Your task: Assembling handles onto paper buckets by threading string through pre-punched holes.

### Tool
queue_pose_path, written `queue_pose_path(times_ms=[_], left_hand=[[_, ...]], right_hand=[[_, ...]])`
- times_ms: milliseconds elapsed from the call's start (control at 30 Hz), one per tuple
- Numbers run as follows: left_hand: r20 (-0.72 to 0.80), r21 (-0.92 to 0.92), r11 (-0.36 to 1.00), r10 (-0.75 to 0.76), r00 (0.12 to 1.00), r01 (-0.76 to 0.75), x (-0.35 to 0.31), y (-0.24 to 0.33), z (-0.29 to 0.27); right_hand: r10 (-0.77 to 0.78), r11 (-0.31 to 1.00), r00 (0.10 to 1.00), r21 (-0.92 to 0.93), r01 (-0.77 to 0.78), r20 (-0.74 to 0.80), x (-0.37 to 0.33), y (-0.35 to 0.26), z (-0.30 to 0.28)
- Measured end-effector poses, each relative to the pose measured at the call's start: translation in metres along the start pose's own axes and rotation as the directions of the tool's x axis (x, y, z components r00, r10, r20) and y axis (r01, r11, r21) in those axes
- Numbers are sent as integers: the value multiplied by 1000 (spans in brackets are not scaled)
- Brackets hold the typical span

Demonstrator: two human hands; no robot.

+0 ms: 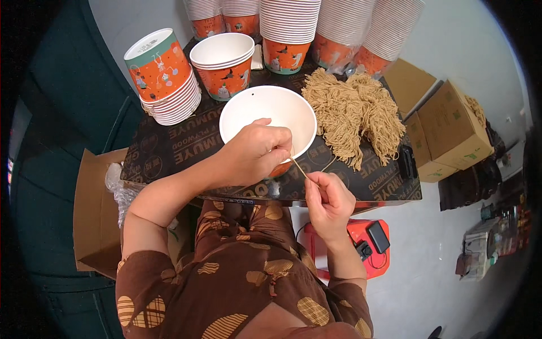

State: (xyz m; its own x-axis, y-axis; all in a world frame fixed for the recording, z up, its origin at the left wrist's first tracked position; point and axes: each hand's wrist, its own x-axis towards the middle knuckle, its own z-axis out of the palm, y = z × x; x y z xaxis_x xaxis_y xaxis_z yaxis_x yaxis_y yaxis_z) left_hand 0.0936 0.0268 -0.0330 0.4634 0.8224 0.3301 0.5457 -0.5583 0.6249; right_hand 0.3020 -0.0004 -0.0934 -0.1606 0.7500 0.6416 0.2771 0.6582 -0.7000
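Observation:
A white-lined paper bucket [271, 107] with an orange outside stands upright near the table's front, a small dark hole showing high in its far wall. Curled over its near rim is my left hand [261, 148], its fingers closed on a tan cord. The cord [299, 168] runs taut from there to my right hand [329, 200], which pinches it between thumb and fingers just right of the bucket. Part of the cord inside my left fingers is hidden. Right of the bucket lie thick bundles of tan cords [350, 113].
Stacked orange-and-white buckets [289, 25] line the table's back; one stack [161, 73] is upside down at left. The black printed plywood table [186, 152] ends close before my body. An open carton [93, 209] stands at left, cartons [451, 130] at right, a red stool [358, 229] below.

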Motion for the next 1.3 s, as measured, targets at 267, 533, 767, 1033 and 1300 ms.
queue_pose_path(times_ms=[267,533,767,1033,1300], left_hand=[[17,7,1000,-30,999,30,2,1,-2],[-15,-89,987,-133,991,132,1,2,0],[-106,-134,991,-19,994,4,3,-1,4],[-132,-120,993,-3,991,-13,4,-2,3],[-72,129,991,-12,997,21,5,-16,-53]], right_hand=[[4,998,999,-58,-2,33,-5,4,-6],[-5,999,999,-34,6,33,-7,12,-4],[-84,996,996,-30,85,33,-5,14,-3],[-103,995,993,8,103,54,-2,16,-6],[33,991,981,-137,-7,189,-12,39,-28]])
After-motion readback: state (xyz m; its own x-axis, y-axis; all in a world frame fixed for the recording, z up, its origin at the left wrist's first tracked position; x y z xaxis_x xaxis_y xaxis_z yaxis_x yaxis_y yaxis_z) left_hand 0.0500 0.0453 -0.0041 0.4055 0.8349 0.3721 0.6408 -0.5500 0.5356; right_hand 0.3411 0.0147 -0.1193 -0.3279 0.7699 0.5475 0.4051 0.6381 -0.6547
